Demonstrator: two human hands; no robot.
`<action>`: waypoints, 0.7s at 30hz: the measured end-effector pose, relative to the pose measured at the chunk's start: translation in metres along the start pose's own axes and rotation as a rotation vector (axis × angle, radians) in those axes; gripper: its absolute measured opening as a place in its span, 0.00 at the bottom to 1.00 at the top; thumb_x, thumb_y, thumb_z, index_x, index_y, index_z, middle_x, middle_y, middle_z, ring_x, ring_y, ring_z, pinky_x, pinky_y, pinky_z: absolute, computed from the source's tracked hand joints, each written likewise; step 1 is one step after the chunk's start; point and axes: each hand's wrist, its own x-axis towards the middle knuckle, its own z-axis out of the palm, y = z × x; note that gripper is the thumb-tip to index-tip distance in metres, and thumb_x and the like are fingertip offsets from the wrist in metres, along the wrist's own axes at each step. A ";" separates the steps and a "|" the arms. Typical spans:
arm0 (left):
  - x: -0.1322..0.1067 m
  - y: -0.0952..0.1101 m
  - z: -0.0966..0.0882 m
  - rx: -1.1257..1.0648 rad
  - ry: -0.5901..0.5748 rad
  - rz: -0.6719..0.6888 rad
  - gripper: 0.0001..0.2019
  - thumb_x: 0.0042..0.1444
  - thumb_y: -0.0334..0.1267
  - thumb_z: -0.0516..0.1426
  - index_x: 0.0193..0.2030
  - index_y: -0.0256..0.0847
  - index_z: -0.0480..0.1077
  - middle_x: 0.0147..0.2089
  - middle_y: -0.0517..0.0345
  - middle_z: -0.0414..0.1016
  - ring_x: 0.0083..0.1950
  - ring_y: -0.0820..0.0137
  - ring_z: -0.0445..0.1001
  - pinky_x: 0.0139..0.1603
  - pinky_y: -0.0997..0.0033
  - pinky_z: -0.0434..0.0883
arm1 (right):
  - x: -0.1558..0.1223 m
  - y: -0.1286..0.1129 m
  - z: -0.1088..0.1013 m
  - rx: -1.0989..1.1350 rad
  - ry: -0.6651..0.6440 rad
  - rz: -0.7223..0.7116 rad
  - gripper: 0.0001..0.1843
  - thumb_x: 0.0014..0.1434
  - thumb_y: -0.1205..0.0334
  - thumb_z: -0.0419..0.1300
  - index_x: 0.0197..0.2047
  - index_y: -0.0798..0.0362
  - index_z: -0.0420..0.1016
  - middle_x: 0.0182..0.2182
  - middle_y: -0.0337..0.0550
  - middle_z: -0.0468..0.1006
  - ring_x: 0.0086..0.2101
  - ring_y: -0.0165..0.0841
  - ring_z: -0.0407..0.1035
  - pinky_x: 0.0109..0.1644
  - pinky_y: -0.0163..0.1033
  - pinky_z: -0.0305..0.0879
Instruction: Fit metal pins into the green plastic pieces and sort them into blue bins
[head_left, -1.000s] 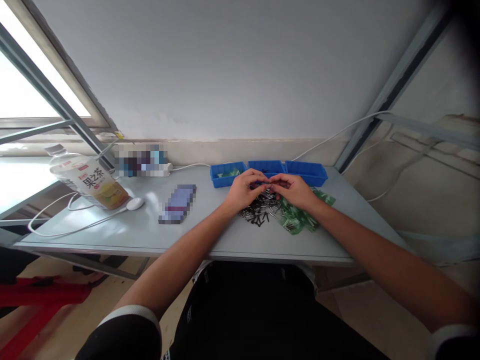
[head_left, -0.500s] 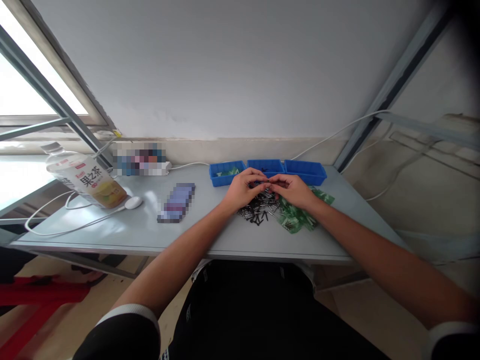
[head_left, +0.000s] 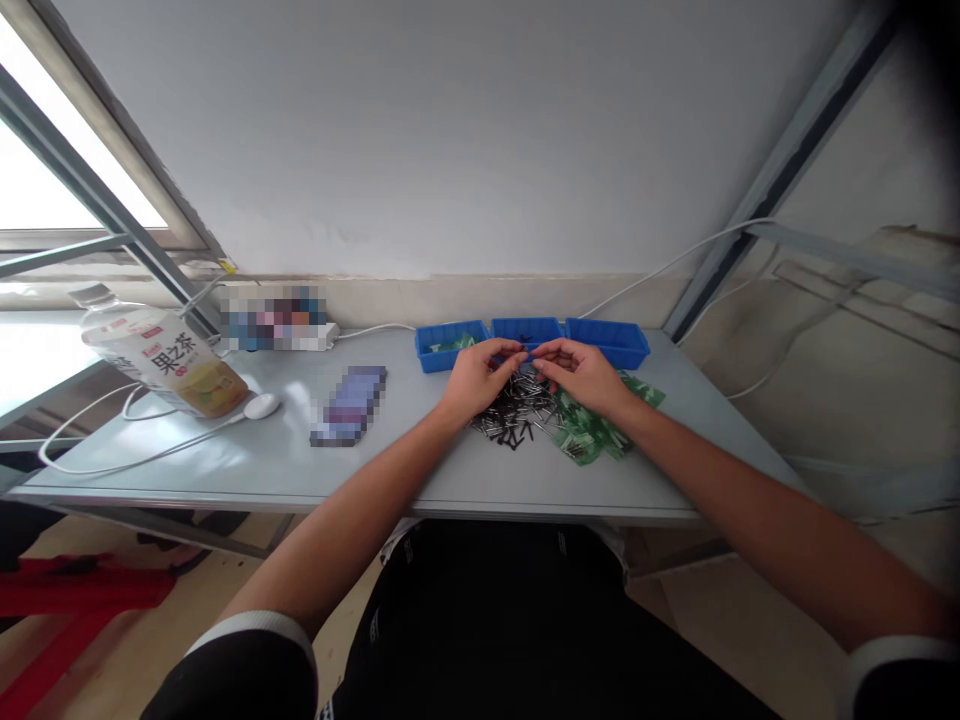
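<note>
My left hand [head_left: 484, 378] and my right hand [head_left: 577, 374] are held close together over a heap of dark and silvery screws [head_left: 514, 410]. The fingers of each are pinched, with the fingertips nearly meeting. What they hold is too small to make out. Several green-printed packets [head_left: 592, 430] lie beside the heap, partly under my right wrist. Just behind my hands stand three blue trays in a row: the left tray [head_left: 431, 358] has green packets in it, the middle tray [head_left: 517, 326] is partly hidden by my fingers, and the right tray [head_left: 626, 352] is at the end.
On the table [head_left: 285, 478], a blurred-out phone-shaped object [head_left: 349, 405] lies left of my hands. A drink bottle [head_left: 161, 350] leans at far left near a white cable and its round charger [head_left: 262, 405]. A power strip [head_left: 319, 338] sits by the wall; metal posts frame both sides.
My hands have drawn slightly apart, leaving a small gap between the fingertips. The view has shifted a little; the screws and packets look the same.
</note>
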 end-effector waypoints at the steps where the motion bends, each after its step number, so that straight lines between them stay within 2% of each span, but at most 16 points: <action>1: 0.000 -0.001 0.000 0.014 -0.009 0.019 0.12 0.68 0.45 0.63 0.50 0.42 0.82 0.50 0.51 0.86 0.50 0.63 0.83 0.48 0.66 0.76 | 0.000 0.000 0.000 0.008 0.005 -0.011 0.22 0.58 0.42 0.72 0.47 0.51 0.82 0.37 0.47 0.83 0.36 0.39 0.77 0.30 0.40 0.74; 6: 0.002 -0.004 0.000 0.079 -0.036 0.054 0.10 0.67 0.45 0.64 0.47 0.43 0.84 0.45 0.53 0.85 0.44 0.66 0.81 0.46 0.66 0.75 | -0.001 -0.002 -0.002 -0.006 -0.003 -0.029 0.23 0.60 0.43 0.71 0.50 0.50 0.83 0.37 0.46 0.83 0.31 0.36 0.75 0.31 0.41 0.74; 9: 0.001 -0.005 0.000 0.090 -0.040 0.048 0.10 0.66 0.45 0.64 0.46 0.43 0.84 0.44 0.53 0.84 0.43 0.66 0.80 0.45 0.66 0.75 | -0.002 -0.004 -0.002 -0.015 -0.012 -0.018 0.20 0.60 0.44 0.71 0.46 0.51 0.83 0.34 0.44 0.83 0.27 0.34 0.72 0.31 0.42 0.74; 13: 0.001 -0.003 0.000 0.071 -0.042 0.036 0.09 0.65 0.44 0.65 0.45 0.43 0.84 0.44 0.54 0.84 0.41 0.67 0.79 0.44 0.66 0.75 | -0.002 -0.006 0.000 -0.017 -0.012 -0.011 0.20 0.58 0.43 0.72 0.42 0.51 0.82 0.33 0.44 0.82 0.28 0.34 0.72 0.30 0.41 0.74; 21: 0.001 -0.005 0.000 -0.031 -0.041 -0.016 0.09 0.63 0.45 0.66 0.45 0.44 0.84 0.45 0.54 0.84 0.46 0.66 0.81 0.48 0.66 0.76 | -0.005 -0.012 -0.001 -0.077 -0.020 0.012 0.24 0.58 0.38 0.70 0.42 0.52 0.84 0.35 0.46 0.85 0.30 0.36 0.75 0.31 0.41 0.75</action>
